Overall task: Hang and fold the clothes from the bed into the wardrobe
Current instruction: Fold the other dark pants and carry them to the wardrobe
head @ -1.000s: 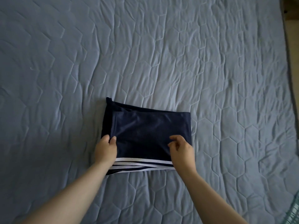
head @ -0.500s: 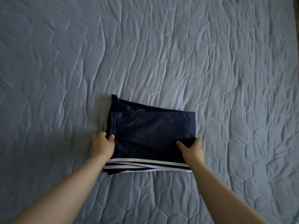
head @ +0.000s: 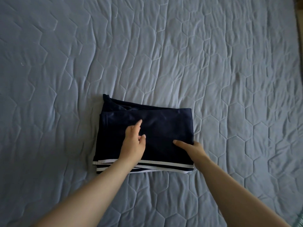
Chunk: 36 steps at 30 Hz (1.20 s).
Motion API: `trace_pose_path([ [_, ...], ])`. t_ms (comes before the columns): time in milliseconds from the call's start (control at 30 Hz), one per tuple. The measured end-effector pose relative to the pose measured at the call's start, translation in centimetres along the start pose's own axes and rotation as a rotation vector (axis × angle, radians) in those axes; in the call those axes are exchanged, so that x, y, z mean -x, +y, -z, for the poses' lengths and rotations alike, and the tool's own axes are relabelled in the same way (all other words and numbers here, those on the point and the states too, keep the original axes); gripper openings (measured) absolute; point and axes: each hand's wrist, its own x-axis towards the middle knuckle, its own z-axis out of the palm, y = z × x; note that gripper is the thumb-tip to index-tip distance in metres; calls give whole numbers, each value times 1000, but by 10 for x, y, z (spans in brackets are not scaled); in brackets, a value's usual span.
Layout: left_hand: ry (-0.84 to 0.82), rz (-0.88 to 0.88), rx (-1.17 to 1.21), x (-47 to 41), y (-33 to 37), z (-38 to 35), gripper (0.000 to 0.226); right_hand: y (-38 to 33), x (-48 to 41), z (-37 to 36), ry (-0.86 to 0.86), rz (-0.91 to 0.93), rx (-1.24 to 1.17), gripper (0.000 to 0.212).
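Left hand (head: 133,145) rests loose-fingered on the folded navy garment (head: 164,122); right hand (head: 194,149) pinches its edge, fingers hidden beneath.

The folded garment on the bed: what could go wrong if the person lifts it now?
1. Only the right hand seems to grip the garment, at its right edge; the left hand merely rests on top. A one-sided lift could let the layers fall open.
2. The layers are uneven at the far left corner and the striped near edge, so they may slide apart on the bed.
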Motion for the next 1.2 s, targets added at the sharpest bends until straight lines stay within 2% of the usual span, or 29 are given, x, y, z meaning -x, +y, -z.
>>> trace_pose_path([
  [133, -106, 122, -84, -20, -2, -14, 59, 4, -3, -4, 4, 131, 96, 37],
  [233, -177, 141, -51, -27, 2, -28, 57, 7, -4, 17, 85, 204, 148, 29],
  [300, -240, 123, -39, -24, 10, -40, 57, 9, -1, 40, 141, 216, 214, 31],
  [433, -306, 152, -118, -18, 25, -61, 62, 8, 8, 69, 175, 267, 339, 52],
  [500, -343, 192, -223, -21, 31, -66, 68, 5, 16, 67, 172, 371, 402, 50],
  [567, -366, 253, -178, -27, 36, -64, 71, 0, 25, 61, 172, 447, 444, 46],
  [700, -218, 304, 118, -34, 41, -48, 65, -10, 47, 52, 173, 542, 512, 37],
  [867, -22, 256, 254, -26, 26, -4, 49, -30, 79, 29, 156, 607, 559, 43],
  [1067, 116, 312, 31, -4, -14, 48, 34, -55, 106, -51, 237, 676, 782, 74],
  [1133, 120, 412, 104, -2, -26, 57, 38, -54, 105, -83, 146, 643, 785, 76],
  [1200, 68, 489, 227, -1, -32, 59, 47, -52, 103, -101, -53, 528, 610, 79],
])
